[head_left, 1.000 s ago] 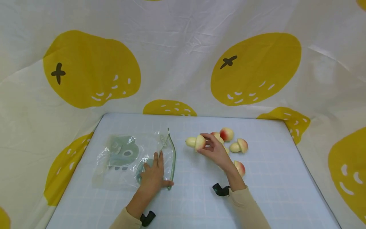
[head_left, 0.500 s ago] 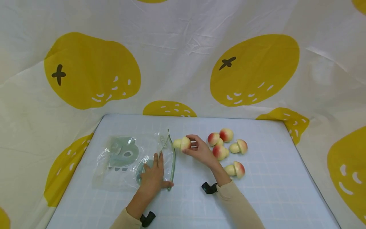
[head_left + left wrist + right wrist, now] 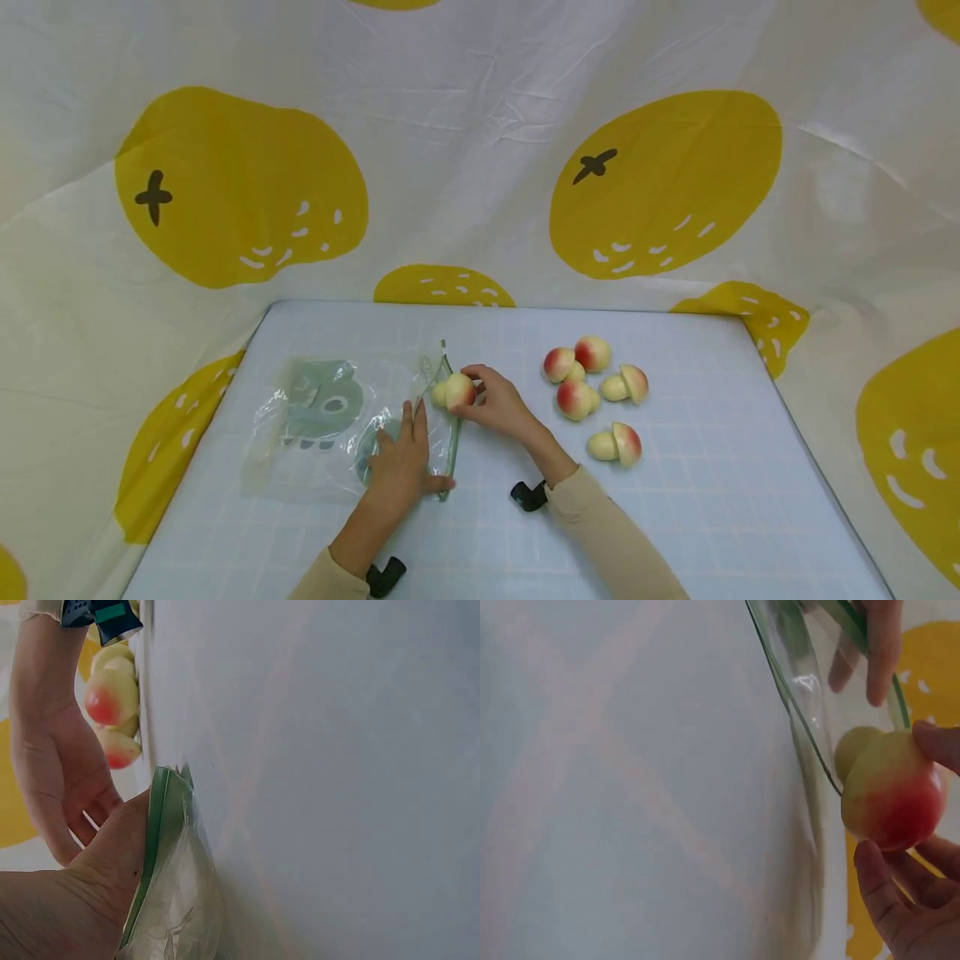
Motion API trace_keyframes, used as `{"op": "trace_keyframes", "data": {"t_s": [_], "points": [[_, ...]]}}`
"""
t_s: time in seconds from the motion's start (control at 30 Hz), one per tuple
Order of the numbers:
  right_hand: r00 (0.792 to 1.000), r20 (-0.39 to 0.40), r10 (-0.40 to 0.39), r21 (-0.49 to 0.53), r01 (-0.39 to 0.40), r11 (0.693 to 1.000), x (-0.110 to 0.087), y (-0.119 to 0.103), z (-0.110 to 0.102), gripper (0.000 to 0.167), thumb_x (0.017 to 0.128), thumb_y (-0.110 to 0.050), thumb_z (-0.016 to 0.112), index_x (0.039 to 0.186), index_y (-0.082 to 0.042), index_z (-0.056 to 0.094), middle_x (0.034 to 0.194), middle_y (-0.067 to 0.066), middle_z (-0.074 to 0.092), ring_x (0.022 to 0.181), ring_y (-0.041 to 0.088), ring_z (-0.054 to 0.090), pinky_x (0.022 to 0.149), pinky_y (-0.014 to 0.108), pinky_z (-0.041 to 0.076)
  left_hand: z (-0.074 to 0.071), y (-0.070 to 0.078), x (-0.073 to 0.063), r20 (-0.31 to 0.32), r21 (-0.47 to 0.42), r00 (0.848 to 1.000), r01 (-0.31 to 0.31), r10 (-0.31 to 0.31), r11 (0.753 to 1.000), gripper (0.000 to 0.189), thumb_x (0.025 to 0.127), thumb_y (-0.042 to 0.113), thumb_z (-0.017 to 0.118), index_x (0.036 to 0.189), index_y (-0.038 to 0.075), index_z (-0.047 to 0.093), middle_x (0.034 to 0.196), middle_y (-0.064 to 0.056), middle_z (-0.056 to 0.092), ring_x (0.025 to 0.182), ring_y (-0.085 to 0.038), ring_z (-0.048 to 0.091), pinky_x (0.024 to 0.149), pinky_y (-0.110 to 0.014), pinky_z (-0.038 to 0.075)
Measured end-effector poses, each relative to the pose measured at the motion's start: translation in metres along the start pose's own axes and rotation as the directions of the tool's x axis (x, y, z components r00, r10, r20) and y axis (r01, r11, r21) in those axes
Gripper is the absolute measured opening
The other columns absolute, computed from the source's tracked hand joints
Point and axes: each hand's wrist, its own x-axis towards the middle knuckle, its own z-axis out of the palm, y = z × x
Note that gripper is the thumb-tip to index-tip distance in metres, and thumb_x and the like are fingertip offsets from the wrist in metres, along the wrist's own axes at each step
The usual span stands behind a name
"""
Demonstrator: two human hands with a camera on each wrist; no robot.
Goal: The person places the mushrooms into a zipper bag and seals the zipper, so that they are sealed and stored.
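A clear zip bag (image 3: 255,467) with a green animal print and a green zip edge lies at the left of the table. My left hand (image 3: 397,462) spreads its mouth, with one edge between straight fingers (image 3: 883,656) and the thumb against the other zip strip. My right hand (image 3: 498,406) holds a toy mushroom (image 3: 459,392) by its red-and-cream cap, stem pointing left. In the right wrist view, the stem (image 3: 853,746) of that mushroom is at the bag's opening, seen beyond the near edge. Fingertips and thumb pinch the cap (image 3: 904,791) from opposite sides.
Several more toy mushrooms lie right of the bag, among them one mushroom (image 3: 615,444) nearest the front and a group around another mushroom (image 3: 573,400). A pale checked cloth covers the table (image 3: 712,467). Behind hangs a white curtain (image 3: 465,167) with yellow fruit prints.
My right hand has carried the mushroom left from beside the other mushrooms to the bag's mouth. The left hand has stayed in place on the bag.
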Motion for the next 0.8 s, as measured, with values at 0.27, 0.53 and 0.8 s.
{"op": "trace_keyframes", "data": {"t_s": [0.27, 0.53, 0.8], "points": [[1.0, 0.01, 0.025, -0.132, -0.024, 0.991, 0.004, -0.01, 0.014, 0.06, 0.079, -0.022, 0.086, 0.127, 0.0, 0.058, 0.107, 0.011, 0.052, 0.09, 0.021, 0.056, 0.075, 0.026, 0.051, -0.003, 0.002, -0.001, -0.01, 0.009, 1.0, 0.0, 0.0, 1.0, 0.135, 0.057, 0.057, 0.093, 0.155, -0.004, 0.022, 0.159, -0.028, 0.023, 0.119, -0.069, 0.04, 0.071, -0.071, 0.05], [0.999, -0.013, 0.049, -0.164, -0.051, 0.985, 0.009, -0.013, 0.023, 0.061, 0.077, -0.027, 0.088, 0.126, -0.003, 0.061, 0.091, 0.007, 0.048, 0.08, 0.016, 0.048, 0.066, 0.024, 0.045, -0.002, 0.001, 0.0, -0.008, -0.029, 1.0, -0.002, 0.001, 1.0, 0.134, 0.057, 0.055, 0.093, 0.155, 0.0, 0.021, 0.16, -0.028, 0.021, 0.122, -0.069, 0.037, 0.073, -0.073, 0.048], [0.993, -0.062, 0.102, -0.022, -0.103, 0.994, 0.013, -0.009, 0.033, 0.055, 0.081, -0.023, 0.085, 0.126, 0.0, 0.061, 0.085, 0.007, 0.06, 0.077, 0.014, 0.053, 0.065, 0.024, 0.046, 0.002, -0.003, -0.002, -0.067, 0.01, 0.996, -0.058, 0.059, 0.998, 0.135, 0.056, 0.058, 0.092, 0.154, -0.004, 0.022, 0.158, -0.029, 0.023, 0.116, -0.07, 0.042, 0.064, -0.066, 0.053]]}}
